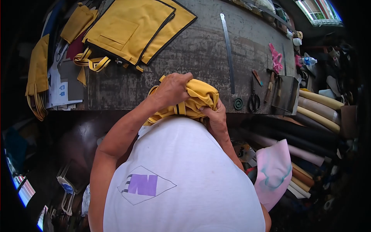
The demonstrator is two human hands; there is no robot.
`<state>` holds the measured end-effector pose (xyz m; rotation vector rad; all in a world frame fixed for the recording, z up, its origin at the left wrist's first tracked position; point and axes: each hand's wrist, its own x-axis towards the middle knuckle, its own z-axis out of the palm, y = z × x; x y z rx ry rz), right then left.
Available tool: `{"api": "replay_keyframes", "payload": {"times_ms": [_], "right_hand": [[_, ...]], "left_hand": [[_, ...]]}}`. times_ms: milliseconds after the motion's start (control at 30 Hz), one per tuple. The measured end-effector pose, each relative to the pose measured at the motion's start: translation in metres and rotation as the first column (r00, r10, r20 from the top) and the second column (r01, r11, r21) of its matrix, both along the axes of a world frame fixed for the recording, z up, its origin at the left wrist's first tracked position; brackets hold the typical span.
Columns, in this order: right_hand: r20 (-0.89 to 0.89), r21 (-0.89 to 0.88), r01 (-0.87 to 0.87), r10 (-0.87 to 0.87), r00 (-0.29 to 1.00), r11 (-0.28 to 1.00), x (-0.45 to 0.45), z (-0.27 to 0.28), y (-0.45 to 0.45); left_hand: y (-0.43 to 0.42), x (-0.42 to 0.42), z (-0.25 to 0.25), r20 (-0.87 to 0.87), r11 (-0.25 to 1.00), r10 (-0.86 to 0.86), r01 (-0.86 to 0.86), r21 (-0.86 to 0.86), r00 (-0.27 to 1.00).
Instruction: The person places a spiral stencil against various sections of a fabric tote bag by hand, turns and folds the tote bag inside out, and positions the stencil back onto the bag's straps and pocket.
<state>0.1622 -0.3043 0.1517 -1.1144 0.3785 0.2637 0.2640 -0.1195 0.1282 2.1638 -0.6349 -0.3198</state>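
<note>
A bunched yellow fabric bag (pixel 201 93) with dark-striped straps lies at the table's front edge, against my body. My left hand (pixel 172 89) grips its upper left part with the fingers curled over the cloth. On the lower right side, my right hand (pixel 216 116) pinches the fabric, its thumb on top and its other fingers partly hidden. Folds cover much of the bag's shape. Farther back on the left, flat yellow bag pieces (pixel 119 33) with black edging and a pocket lie stacked, a striped strap (pixel 92 62) hanging from them.
On the dark worktable (pixel 189 46) lie a metal ruler (pixel 228 52), black-handled scissors (pixel 253 101), a green coil (pixel 238 103) and a pink ribbon (pixel 276 58). A metal box (pixel 285 94) stands at the right corner. Fabric rolls (pixel 320 98) are stacked beyond it.
</note>
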Motion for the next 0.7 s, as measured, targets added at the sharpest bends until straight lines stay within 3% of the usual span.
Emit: {"api": "replay_keyframes", "payload": {"times_ms": [67, 267, 467, 700], "right_hand": [[-0.038, 0.117, -0.015, 0.019, 0.999, 0.993, -0.006, -0.001, 0.001], [-0.139, 0.32, -0.096, 0.147, 0.979, 0.943, -0.012, -0.004, -0.005], [-0.031, 0.455, -0.214, 0.256, 0.966, 0.864, -0.021, -0.021, -0.011], [-0.093, 0.402, -0.148, 0.201, 0.975, 0.904, -0.016, -0.018, -0.005]], "left_hand": [[0.002, 0.0, 0.001, -0.113, 0.998, -0.023, 0.017, -0.052, 0.993], [-0.001, 0.005, -0.009, -0.128, 0.98, -0.085, 0.059, -0.191, 0.988], [-0.011, 0.006, -0.015, -0.132, 0.94, -0.173, 0.124, -0.318, 0.976], [-0.008, 0.014, -0.013, -0.148, 0.962, -0.192, 0.157, -0.222, 0.97]]}}
